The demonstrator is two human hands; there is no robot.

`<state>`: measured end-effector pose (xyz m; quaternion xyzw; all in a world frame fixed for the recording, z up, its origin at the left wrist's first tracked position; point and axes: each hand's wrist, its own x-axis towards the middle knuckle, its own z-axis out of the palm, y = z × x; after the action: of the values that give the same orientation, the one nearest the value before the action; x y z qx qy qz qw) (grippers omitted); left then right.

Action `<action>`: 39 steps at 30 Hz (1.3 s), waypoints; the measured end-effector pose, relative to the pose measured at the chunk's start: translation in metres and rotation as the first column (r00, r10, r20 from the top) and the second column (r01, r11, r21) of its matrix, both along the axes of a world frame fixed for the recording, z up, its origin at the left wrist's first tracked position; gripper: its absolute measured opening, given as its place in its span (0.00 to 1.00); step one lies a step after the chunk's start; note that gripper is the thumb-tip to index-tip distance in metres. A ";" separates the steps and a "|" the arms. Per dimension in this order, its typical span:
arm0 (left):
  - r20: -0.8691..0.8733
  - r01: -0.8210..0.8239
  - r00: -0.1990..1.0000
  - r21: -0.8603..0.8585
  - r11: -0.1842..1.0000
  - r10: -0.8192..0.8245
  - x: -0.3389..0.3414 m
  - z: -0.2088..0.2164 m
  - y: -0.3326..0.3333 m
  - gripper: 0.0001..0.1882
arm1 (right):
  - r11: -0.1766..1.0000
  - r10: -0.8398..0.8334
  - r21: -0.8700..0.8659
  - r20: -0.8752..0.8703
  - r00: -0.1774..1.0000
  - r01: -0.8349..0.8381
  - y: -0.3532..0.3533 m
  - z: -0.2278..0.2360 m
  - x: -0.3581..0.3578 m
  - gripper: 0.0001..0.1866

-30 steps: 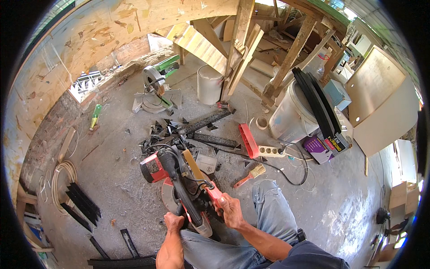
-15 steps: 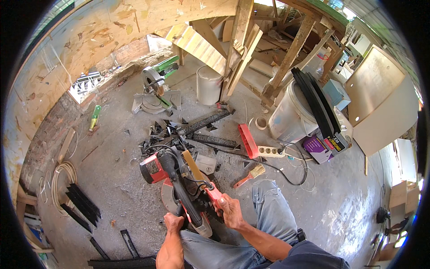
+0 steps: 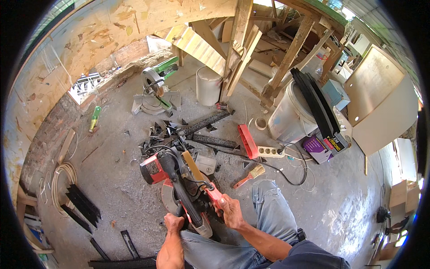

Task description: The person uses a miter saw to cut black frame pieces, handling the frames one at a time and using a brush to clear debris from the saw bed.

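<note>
A red and black miter saw (image 3: 181, 188) stands on the floor in front of my knees. Its motor housing points away to the left, and the blade guard comes down near my lap. My right hand (image 3: 231, 212) is wrapped round the saw's red handle, thumb on top. Low at the saw's near left side, my left hand (image 3: 174, 222) is closed in a fist; a dark part shows beside its knuckles, but what the fingers hold is hidden. Beyond the saw lie a heap of black offcuts (image 3: 165, 134) and longer black strips (image 3: 206, 122).
A second, green miter saw (image 3: 154, 92) stands farther back. On the right are a paintbrush (image 3: 250, 175), a power strip (image 3: 271, 151), a white bucket (image 3: 289, 116) topped with black strips and a purple box (image 3: 319, 148). Black strips (image 3: 83, 204) and coiled cable (image 3: 60, 181) lie at left.
</note>
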<state>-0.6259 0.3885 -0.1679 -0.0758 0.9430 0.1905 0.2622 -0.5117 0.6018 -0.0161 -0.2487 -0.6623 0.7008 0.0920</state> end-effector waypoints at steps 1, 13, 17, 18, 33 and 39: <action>0.002 0.000 1.000 0.006 1.000 0.000 0.001 0.002 0.002 0.28 | 1.000 0.000 0.004 0.000 1.000 0.000 0.001 0.000 0.000 0.31; -0.021 0.005 1.000 0.011 1.000 -0.004 0.001 -0.001 0.002 0.27 | 1.000 0.000 0.008 0.000 1.000 0.000 0.001 -0.005 0.002 0.30; -0.031 0.004 1.000 0.007 1.000 -0.004 0.001 -0.001 0.002 0.27 | 1.000 0.008 0.020 0.007 1.000 -0.009 0.001 -0.001 0.001 0.31; -0.037 0.001 0.999 0.004 1.000 -0.001 0.001 0.000 0.001 0.27 | 1.000 0.010 0.021 0.005 1.000 -0.010 0.000 0.000 0.000 0.31; -0.054 0.013 0.998 0.010 1.000 -0.012 0.003 -0.003 0.000 0.27 | 1.000 0.005 0.003 -0.001 1.000 -0.005 0.002 -0.006 0.003 0.30; -0.036 0.015 0.999 0.027 1.000 -0.014 0.002 0.004 0.003 0.27 | 1.000 0.005 0.010 -0.003 1.000 -0.005 0.002 -0.003 0.004 0.31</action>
<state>-0.6235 0.3917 -0.1635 -0.0618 0.9454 0.2026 0.2475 -0.5079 0.6035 -0.0192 -0.2455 -0.6661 0.6981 0.0927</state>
